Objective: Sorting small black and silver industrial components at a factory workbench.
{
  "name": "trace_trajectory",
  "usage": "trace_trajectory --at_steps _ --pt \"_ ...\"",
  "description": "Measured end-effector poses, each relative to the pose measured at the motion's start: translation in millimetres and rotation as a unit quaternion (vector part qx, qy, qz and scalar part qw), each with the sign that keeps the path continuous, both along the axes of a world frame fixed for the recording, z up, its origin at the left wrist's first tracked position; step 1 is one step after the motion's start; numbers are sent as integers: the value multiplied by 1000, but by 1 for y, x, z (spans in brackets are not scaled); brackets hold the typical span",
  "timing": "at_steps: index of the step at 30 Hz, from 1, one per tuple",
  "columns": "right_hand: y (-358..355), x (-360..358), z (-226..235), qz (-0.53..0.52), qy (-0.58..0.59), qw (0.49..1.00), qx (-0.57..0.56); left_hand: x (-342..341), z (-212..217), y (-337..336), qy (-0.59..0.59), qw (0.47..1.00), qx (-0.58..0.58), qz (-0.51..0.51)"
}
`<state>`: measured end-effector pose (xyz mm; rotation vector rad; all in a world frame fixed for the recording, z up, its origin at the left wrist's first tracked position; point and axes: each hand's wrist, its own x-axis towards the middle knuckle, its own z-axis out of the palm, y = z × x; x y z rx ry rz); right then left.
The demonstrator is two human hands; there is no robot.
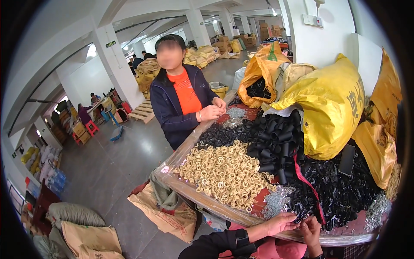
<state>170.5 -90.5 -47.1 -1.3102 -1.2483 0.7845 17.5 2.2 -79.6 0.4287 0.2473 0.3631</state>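
At the near edge of the table, my left hand reaches in with its fingertips pinched together. Close beside it on the right, my right hand is also closed, thumb and fingers drawn together. Whatever sits between the fingertips is too small and dark to name. Just beyond them lies a heap of small shiny black parts, with small silver metal hooks to its left. A large pile of beige ring-shaped pieces spreads farther left. Black tube pieces are heaped behind.
A yellow sack rests on the table at the right, near a dark phone. Across the table stands a person, both hands together over the corner. An orange sack stands at the back. Paper sacks lie beside the wooden table edge.
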Motion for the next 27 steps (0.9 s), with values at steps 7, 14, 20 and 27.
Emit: trace_trajectory --at_steps 7,14,20,27 --pt "-6 5 15 -5 -333 935 119 -3 16 -8 36 999 -29 -20" --pt "4 7 20 42 -221 974 19 -11 24 5 36 999 -31 25" --pt "4 9 24 37 153 981 -114 -13 36 1 67 998 -11 6" --pt "0 1 24 73 254 955 -132 -13 35 -9 86 996 -2 12"
